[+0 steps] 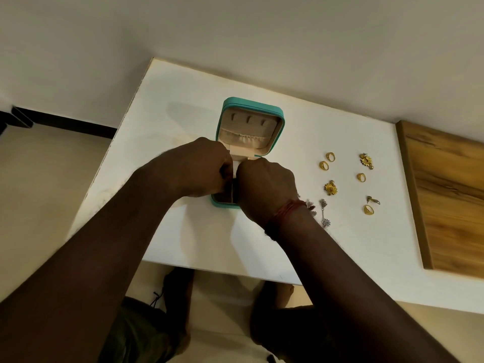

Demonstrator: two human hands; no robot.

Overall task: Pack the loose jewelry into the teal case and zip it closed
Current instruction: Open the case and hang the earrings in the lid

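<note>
On the white table [183,231], the teal case [251,102] lies open a little toward 12 o'clock from the middle. Its lid is thrown back to the far side, showing a cream lining with three small slots and a gathered pocket. The lower half sits at 6 o'clock from the lid and is mostly hidden under the person's hands; only a teal corner and a bit of compartment peek out.

Both hands are down on that lower half, knuckles up. The left hand [201,169] comes in from 8 o'clock and the right hand [264,187] from 5 o'clock, almost meeting. Each has its fingers curled in, gripping a cream insert [235,166] that stands between them. A red thread [285,213] is wound round the right wrist.

At 3 o'clock from the case the loose jewelry is spread on the tabletop, none of it in the case. Two gold rings [327,161] lie just beside each other, a third ring [361,177] is farther out, and a fourth ring [368,209] lies toward 4 o'clock with a small hooked piece [372,200] just above it. Two gold flower earrings [366,160] lie apart from one another. A silver drop earring [324,213] lies near the right wrist, and a second silver piece [311,206] is half hidden by it.

A wooden board [450,195] lies along the table's 3 o'clock edge
</note>
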